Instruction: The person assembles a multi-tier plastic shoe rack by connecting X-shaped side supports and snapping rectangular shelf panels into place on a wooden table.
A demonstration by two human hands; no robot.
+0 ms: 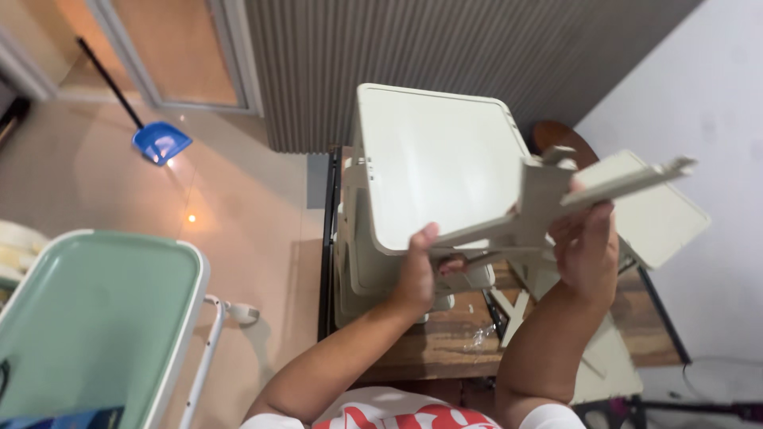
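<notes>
My left hand point(419, 270) and my right hand point(586, 246) both grip a cream-white plastic frame part point(548, 202), holding it up in the air, tilted, above a wooden table point(445, 342). The left hand pinches its lower left end, and the right hand wraps its right side under a flat angled piece. Behind it on the table stands a large cream-white tray panel point(433, 167), with more cream plastic parts stacked below it.
A mint-green tray on a white tubular frame point(95, 318) fills the lower left. A blue dustpan with a black handle point(161, 141) lies on the tiled floor at the upper left. A ribbed grey wall runs behind the table, and a white wall stands on the right.
</notes>
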